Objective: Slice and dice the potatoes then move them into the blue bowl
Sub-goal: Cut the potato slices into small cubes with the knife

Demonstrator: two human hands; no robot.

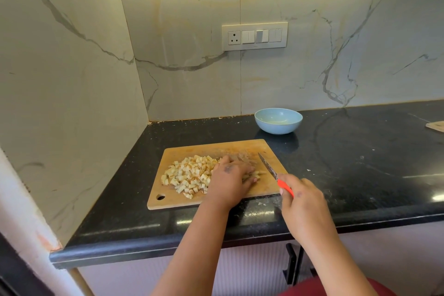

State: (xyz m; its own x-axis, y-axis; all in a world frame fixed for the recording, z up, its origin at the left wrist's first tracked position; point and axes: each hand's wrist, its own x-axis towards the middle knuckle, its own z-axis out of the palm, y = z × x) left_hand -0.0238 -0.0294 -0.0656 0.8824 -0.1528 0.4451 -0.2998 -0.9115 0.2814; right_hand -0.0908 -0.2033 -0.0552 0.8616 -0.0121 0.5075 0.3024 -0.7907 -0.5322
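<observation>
A pile of diced potato [189,174] lies on the left half of the wooden cutting board [252,148]. My left hand [230,179] rests palm down on the board beside the pile, its fingers covering a few potato pieces [255,175] at its right. My right hand [304,204] grips the red handle of a knife [268,166], whose blade points up and away over the board's right side, clear of the potato. The blue bowl [278,120] stands behind the board near the wall; it looks empty.
The board sits on a black stone counter [360,163] in a corner of marble-look walls. A switch panel [254,36] is on the back wall. Another wooden board's corner [436,126] shows at the far right. Small potato scraps [262,204] lie by the counter's front edge.
</observation>
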